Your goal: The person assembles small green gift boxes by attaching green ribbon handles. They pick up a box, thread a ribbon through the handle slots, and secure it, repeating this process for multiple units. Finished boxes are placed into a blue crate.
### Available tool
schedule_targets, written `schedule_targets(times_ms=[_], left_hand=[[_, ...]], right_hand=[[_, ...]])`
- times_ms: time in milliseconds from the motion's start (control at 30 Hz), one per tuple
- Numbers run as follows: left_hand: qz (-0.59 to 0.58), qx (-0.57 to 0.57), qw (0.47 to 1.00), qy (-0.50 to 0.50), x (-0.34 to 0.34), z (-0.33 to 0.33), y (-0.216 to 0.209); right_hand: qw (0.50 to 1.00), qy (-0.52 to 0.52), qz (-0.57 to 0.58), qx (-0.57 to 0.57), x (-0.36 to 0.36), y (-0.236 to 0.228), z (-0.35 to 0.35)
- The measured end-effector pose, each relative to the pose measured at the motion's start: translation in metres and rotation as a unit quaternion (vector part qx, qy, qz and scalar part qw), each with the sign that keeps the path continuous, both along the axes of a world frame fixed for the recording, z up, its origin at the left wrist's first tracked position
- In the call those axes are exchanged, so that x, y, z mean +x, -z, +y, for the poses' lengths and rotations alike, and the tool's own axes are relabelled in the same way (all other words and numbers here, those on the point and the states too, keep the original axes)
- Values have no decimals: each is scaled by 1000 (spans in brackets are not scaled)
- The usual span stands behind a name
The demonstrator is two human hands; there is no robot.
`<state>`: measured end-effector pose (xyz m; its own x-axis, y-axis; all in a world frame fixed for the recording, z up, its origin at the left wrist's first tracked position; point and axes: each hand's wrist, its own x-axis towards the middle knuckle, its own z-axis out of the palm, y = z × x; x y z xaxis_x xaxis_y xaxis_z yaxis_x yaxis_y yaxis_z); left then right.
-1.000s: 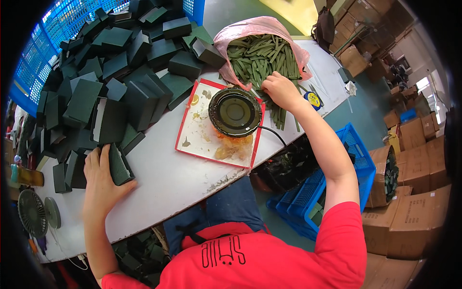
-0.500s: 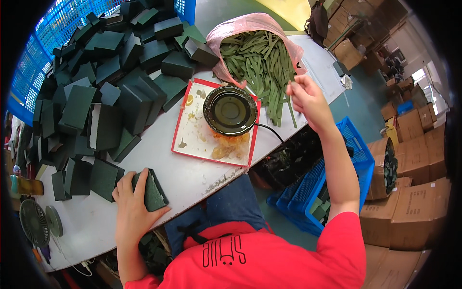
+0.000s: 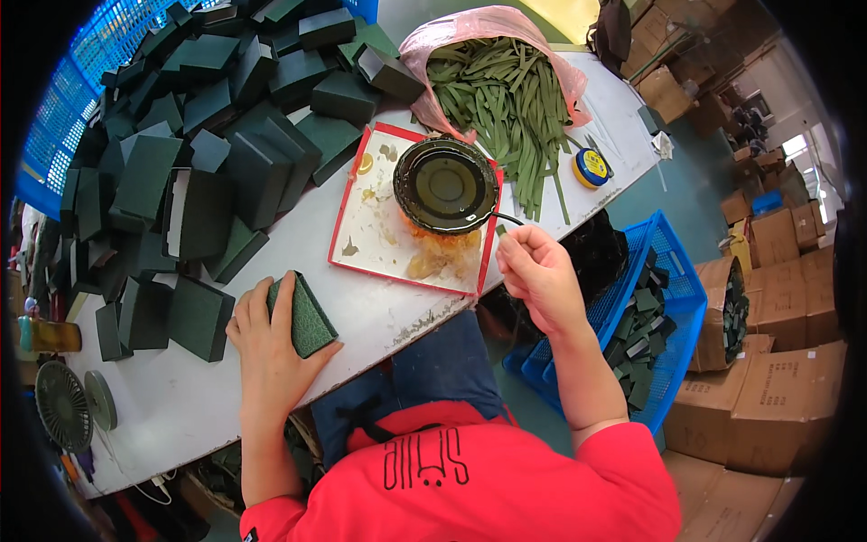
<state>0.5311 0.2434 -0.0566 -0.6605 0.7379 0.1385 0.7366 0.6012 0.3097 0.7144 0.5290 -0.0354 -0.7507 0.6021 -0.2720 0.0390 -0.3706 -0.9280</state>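
Observation:
My left hand (image 3: 271,348) grips a small dark green box (image 3: 312,321) with a speckled face, standing near the table's front edge. Thumb and fingers lie on either side of it. My right hand (image 3: 544,278) is closed in a pinch, just right of a red-rimmed white tray (image 3: 361,257). Whatever those fingertips hold is too small or hidden to make out. On the tray, a round black pot (image 3: 447,185) contains a shiny amber-looking liquid, with amber drips below its rim. Beyond it, a pink plastic bag (image 3: 488,20) spills flat green ribbon strips (image 3: 515,117).
Dark green boxes (image 3: 203,212) are heaped at left beside a blue crate (image 3: 54,135). A yellow-and-blue tape measure (image 3: 591,168) lies right of the strips. A small fan (image 3: 63,406) stands at left. Another blue crate (image 3: 691,316) with green pieces is below right, near cardboard cartons (image 3: 777,406).
My right hand has moved from the ribbon strips down toward the tray's right side, uncovering the tape measure. My left hand still holds the box, which is turned slightly. The view has shifted a little.

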Motion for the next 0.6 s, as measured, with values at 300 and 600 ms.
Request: schedule_targets(times_ms=[300,600], left_hand=[[7,1,1000,0,-1,-1,2],[7,1,1000,-2,-1,0,2]], right_hand=[[1000,3,-10,3,-18,17,-3],[1000,15,-24,2,-26,23,0]])
